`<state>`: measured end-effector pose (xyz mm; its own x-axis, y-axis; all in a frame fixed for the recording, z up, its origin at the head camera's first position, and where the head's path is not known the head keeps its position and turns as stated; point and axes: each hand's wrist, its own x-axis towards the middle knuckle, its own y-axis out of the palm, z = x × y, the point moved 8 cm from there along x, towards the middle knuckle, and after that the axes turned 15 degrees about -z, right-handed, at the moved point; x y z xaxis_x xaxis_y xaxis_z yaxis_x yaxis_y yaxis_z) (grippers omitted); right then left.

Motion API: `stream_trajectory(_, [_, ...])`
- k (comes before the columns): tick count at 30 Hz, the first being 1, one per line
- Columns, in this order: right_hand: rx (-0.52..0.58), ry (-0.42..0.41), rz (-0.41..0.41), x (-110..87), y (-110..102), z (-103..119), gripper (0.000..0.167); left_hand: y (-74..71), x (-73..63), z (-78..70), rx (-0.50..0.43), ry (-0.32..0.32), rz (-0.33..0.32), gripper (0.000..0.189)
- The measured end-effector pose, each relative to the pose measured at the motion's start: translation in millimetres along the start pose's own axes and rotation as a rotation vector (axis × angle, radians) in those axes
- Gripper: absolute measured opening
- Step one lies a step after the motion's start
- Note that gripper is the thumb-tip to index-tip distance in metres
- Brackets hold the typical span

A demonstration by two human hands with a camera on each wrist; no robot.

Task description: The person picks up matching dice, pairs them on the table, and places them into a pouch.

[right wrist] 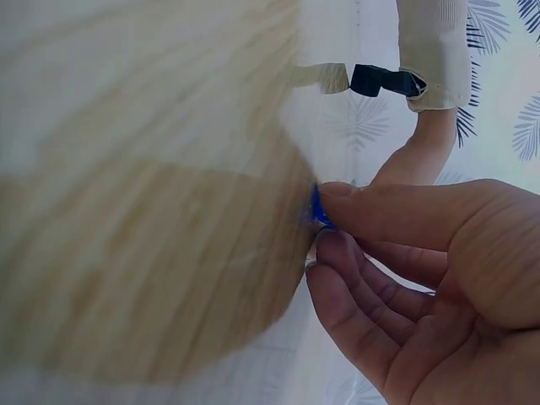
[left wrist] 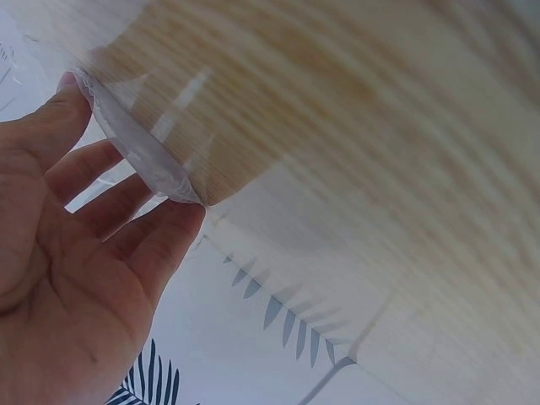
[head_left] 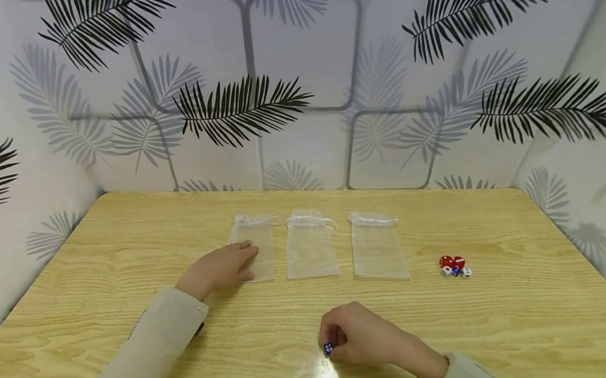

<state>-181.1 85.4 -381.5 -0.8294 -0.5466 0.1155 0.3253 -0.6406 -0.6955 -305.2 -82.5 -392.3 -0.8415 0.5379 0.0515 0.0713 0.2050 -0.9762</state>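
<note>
Three sheer white drawstring pouches lie in a row on the wooden table. My left hand (head_left: 225,268) reaches over the left pouch (head_left: 263,253), its fingers and thumb spread and fairly straight. In the left wrist view, the thumb and fingertips (left wrist: 196,211) touch the edge of the pouch (left wrist: 139,152), which bulges between them. Nearer the front, my right hand (head_left: 361,335) pinches a small blue die (head_left: 329,349) with white dots between thumb and fingers, low over the table. The right wrist view shows the die (right wrist: 319,207) mostly covered by the fingertips.
The middle pouch (head_left: 311,250) and the right pouch (head_left: 378,249) lie flat. Farther right is a small cluster of dice: red dice (head_left: 446,262), white dice (head_left: 466,272) and a blue die (head_left: 456,271). A leaf-patterned wall (head_left: 310,151) stands behind the table (head_left: 509,327).
</note>
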Motion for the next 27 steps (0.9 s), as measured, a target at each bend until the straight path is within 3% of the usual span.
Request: stream_trajectory(27, [-0.034,0.024,-0.027,-2.0,-8.2,-6.2,0.018,-2.2,0.1,-1.7,-0.003,-0.007,0.003,0.056])
